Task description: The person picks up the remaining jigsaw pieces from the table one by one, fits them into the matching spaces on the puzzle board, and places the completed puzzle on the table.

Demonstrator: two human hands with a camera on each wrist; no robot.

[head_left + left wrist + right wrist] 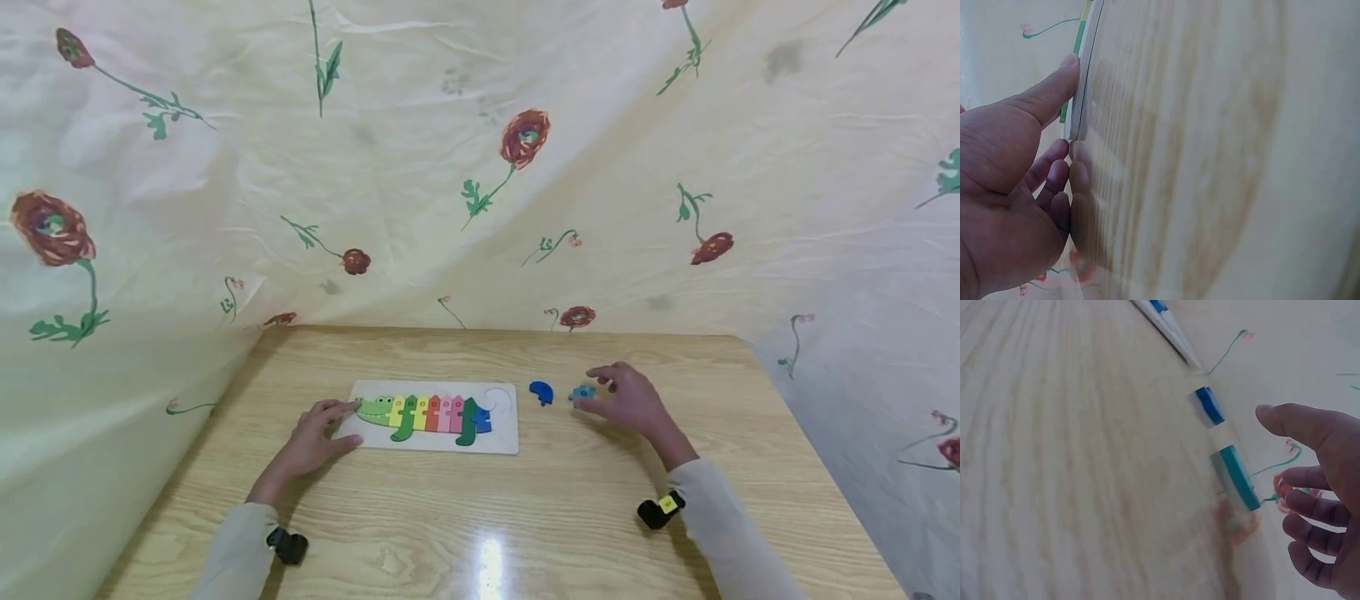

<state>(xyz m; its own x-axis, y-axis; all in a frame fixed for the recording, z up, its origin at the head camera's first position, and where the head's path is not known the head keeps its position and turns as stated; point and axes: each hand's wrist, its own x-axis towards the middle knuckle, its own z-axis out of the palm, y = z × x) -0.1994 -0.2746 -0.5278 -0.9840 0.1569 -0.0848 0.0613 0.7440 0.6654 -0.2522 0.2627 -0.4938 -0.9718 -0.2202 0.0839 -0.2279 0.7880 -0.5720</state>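
A white puzzle board (pixel 435 447) lies on the table with a colourful crocodile of wooden pieces (pixel 431 414) set in it. At its left end my left hand (pixel 318 437) rests, index finger by the green crocodile head and thumb on the lower corner. The left wrist view shows the thumb (pixel 1054 94) against the board's edge. My right hand (pixel 626 402) hovers around a teal puzzle piece (pixel 581 395), thumb and fingers spread apart. In the right wrist view a gap shows between that hand and the teal piece (pixel 1239 478). A blue curved piece (pixel 542 392) lies between board and teal piece.
The wooden table (pixel 420 517) has its far edge against a cloth (pixel 420 167) printed with flowers, which also hangs at the left. A grey-white cloth (pixel 862 350) hangs along the right side. An outlined curl shows at the board's right end.
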